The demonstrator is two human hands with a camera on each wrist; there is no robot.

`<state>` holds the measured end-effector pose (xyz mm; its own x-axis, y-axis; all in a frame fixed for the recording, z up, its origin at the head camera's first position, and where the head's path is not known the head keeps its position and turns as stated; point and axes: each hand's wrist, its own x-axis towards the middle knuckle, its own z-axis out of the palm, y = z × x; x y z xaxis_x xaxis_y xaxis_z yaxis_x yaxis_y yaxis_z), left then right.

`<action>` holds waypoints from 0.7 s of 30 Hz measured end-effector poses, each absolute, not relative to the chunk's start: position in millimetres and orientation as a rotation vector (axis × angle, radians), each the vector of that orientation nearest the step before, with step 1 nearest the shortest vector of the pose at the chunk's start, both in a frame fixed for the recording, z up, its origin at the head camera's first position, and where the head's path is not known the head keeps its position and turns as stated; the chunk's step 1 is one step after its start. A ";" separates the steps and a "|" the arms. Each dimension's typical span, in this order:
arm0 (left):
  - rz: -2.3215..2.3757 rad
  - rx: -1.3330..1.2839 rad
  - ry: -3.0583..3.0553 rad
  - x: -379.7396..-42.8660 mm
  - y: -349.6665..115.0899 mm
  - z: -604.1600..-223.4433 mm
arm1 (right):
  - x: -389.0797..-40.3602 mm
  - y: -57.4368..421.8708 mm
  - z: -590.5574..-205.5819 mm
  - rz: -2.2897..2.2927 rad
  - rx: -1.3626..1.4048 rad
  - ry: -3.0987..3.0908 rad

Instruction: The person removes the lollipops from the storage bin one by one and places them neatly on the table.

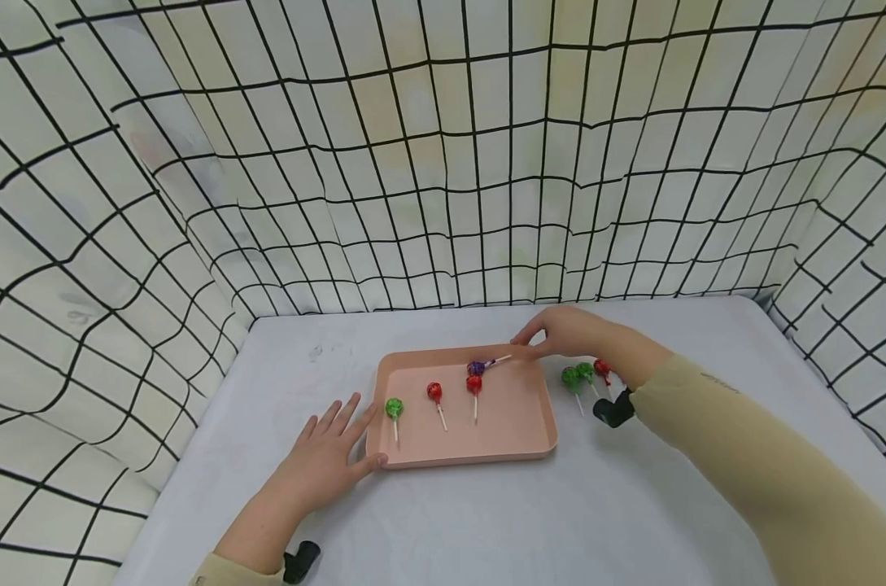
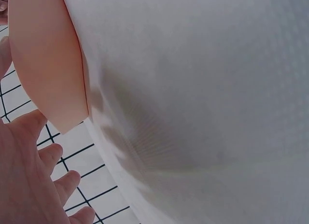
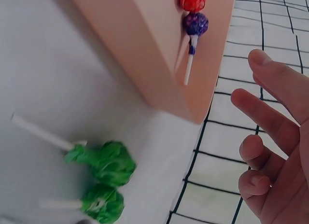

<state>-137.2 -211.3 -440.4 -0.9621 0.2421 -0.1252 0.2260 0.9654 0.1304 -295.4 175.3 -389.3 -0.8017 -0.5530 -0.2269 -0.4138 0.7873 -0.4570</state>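
A pink tray (image 1: 516,419) lies on the table. Inside it are a green lollipop (image 1: 394,408), a red lollipop (image 1: 434,391), and at the back a second red lollipop (image 1: 474,384) beside a purple lollipop (image 1: 475,369). My left hand (image 1: 327,464) is at the tray's left side with fingers spread, its thumb at the front left corner. Near the back right corner is my right hand (image 1: 570,330), thumb and forefinger apart. In the right wrist view its fingers (image 3: 270,120) are loosely bent with nothing between them, and the purple lollipop's stick points toward that corner.
Right of the tray, two green lollipops (image 3: 112,162) and a red lollipop (image 1: 601,368) lie on the white tabletop (image 1: 486,521), partly under my right forearm. Grid-patterned cloth (image 1: 486,203) stands behind the table and along both sides.
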 end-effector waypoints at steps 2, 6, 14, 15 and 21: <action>0.174 0.353 2.973 -137.0 -211.3 -439.9 | -294.0 166.9 -387.1 -0.541 -0.741 2.622; 0.174 0.355 2.969 -136.7 -211.6 -439.2 | -293.3 153.1 -387.2 -0.495 -0.778 2.615; 0.180 0.362 2.971 -136.6 -211.4 -438.8 | -291.5 128.6 -397.1 -0.400 -0.841 2.568; 0.181 0.363 2.972 -136.5 -211.2 -438.6 | -290.7 125.9 -398.2 -0.377 -0.862 2.565; 0.185 0.360 2.968 -135.8 -210.6 -437.5 | -287.5 110.2 -403.9 -0.243 -0.994 2.576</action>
<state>-135.8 -210.6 -437.5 -0.9606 0.2456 -0.1300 0.2276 0.9638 0.1391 -287.5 110.2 -403.9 -0.6842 -0.6755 -0.2750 -0.6123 0.7368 -0.2868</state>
